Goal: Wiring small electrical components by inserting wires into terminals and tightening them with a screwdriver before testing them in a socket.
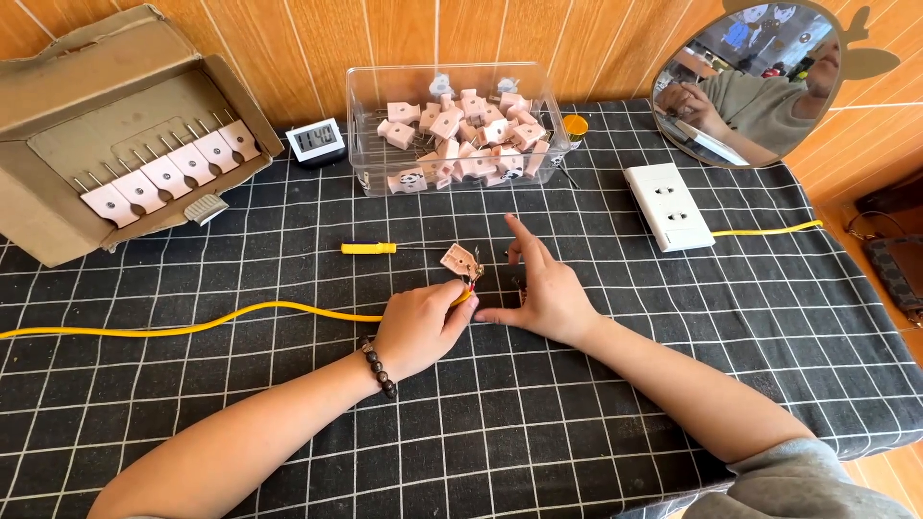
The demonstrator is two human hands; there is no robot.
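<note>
Both forearms cross a black grid-patterned tablecloth point(596, 423). Left hand point(420, 327), wearing a bead bracelet point(378, 367), is closed around the end of a yellow cable point(192, 324), with a pink plug half point(461, 259) sitting at the cable tip just above the fingers. Right hand point(545, 288) rests just right of the plug half, fingers spread open, index raised, gripping nothing. Beyond the plug half: a yellow-handled screwdriver point(370, 248) to its left, a clear plastic bin point(452, 125) of pink plug parts behind it, a white socket strip point(669, 206) to its right. Farther left stands a cardboard box point(115, 135) holding a row of pink plugs.
</note>
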